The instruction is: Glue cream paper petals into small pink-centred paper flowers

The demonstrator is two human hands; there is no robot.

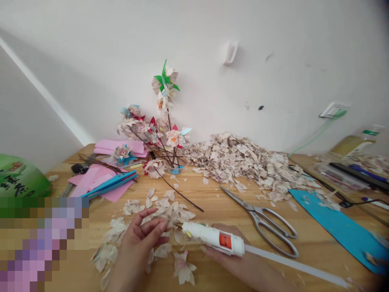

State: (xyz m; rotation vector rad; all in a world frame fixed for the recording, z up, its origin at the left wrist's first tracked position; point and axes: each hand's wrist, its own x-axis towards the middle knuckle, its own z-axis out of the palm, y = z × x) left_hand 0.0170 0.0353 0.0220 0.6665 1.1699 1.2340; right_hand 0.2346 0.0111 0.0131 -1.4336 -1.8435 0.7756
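a white glue gun (212,239) rests in the right hand (226,259), whose fingers are closed around its underside, and a long glue stick (294,263) runs out of its back end toward the lower right. the gun sits above the near edge of a wooden table (200,200), its nozzle (179,224) pointing left, just beside the left hand (141,243). that hand's fingers (156,226) are curled and slightly spread, their tips among paper petals (165,215); i cannot tell whether they are pinching one. more loose petals (106,255) lie left of the gun, and a paper blossom (184,268) lies just below the nozzle. steel scissors (267,227) lie to the right of the gun, beside the glue stick, with their blades pointing away to the upper left. a thin twig (182,194) lies beyond the gun, and farther back is a large heap of petal scraps (240,162). beyond the gun and to the left, paper flowers on dark twigs (164,115) rise from a small glass dish (178,168) against the wall, with pink paper (100,182) and a teal strip (111,184) nearby. a blue sheet (337,227) lies to the far right of the gun.
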